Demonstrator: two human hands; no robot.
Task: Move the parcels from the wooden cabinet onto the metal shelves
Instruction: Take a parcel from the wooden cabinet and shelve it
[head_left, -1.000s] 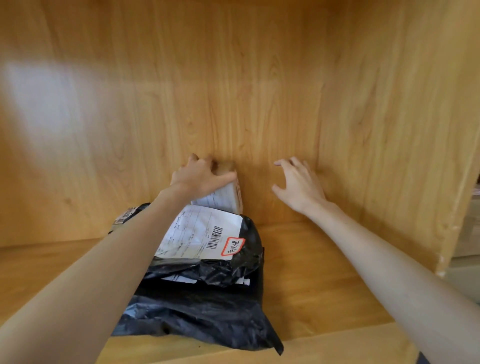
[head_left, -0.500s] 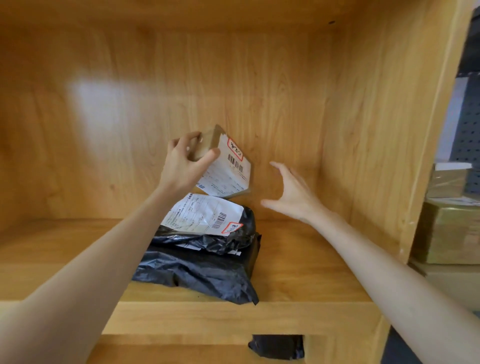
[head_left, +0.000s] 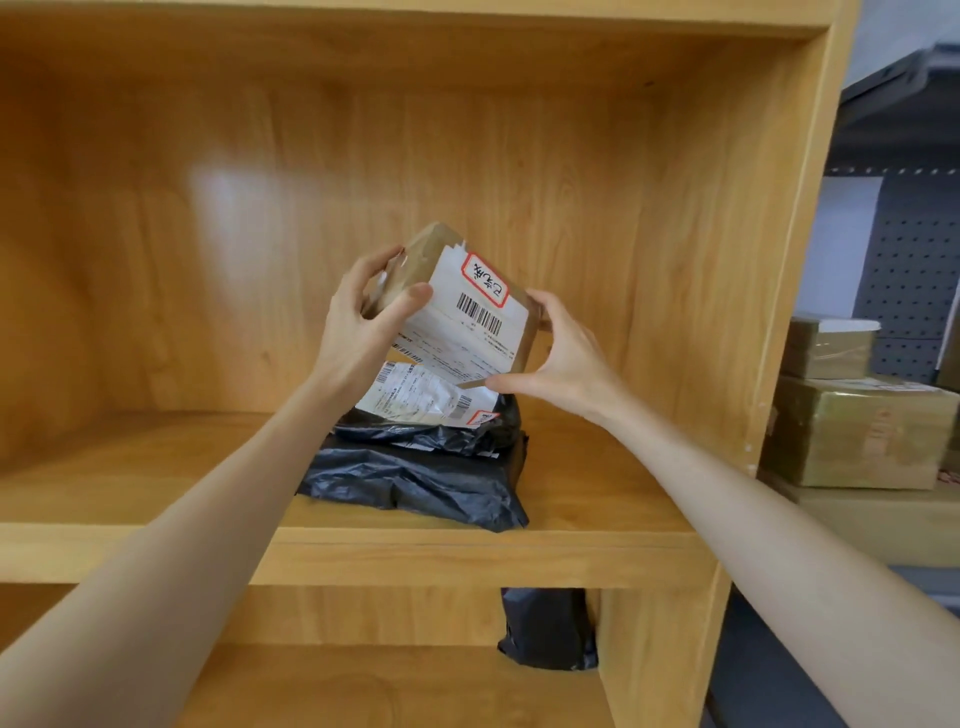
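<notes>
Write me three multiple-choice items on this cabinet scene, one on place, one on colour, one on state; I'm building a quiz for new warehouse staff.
1. Where is the small box?
A. Flat on the shelf board
B. Lifted above the bags
C. On the metal shelves

2. What colour are the bags on the shelf board?
A. Black
B. White
C. Blue

3. How is the box held?
A. By the left hand only
B. By the right hand only
C. By both hands

Key: 1 B, the box hangs tilted above the bags inside the cabinet. 2 A, the plastic is black, with white labels. 3 C, the left hand grips its left end and the right hand its right end.
</notes>
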